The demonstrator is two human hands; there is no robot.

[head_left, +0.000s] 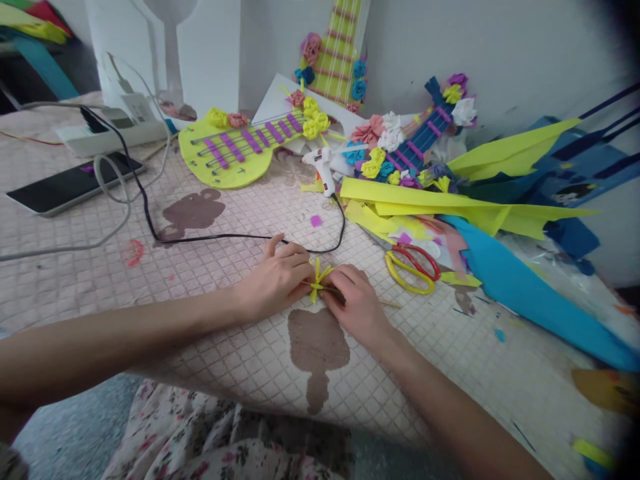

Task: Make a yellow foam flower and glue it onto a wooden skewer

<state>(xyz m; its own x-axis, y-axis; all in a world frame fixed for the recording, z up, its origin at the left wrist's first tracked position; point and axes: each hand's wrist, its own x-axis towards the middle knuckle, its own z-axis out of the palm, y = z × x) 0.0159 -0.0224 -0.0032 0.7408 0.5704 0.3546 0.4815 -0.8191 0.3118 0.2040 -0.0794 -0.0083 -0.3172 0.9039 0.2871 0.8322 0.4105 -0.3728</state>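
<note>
Between my two hands is a small yellow paper strip piece (317, 283) with narrow ends spreading out, set on a thin wooden stick (390, 304). My left hand (280, 277) pinches the stick just left of the yellow piece, its index finger raised. On the other side, my right hand (357, 300) has its fingers closed around the stick, whose end sticks out beyond the palm. Both hands are low over the quilted table cover, close together. Fingertips partly hide the stick.
Scissors (413, 267) with red and yellow handles lie to the right, beside yellow paper (450, 203) and blue paper (520, 287). A glue gun (323, 170) trails a black cord. Paper guitars (233, 173) with flowers stand behind. A phone (75, 183) and power strip (113, 137) are left.
</note>
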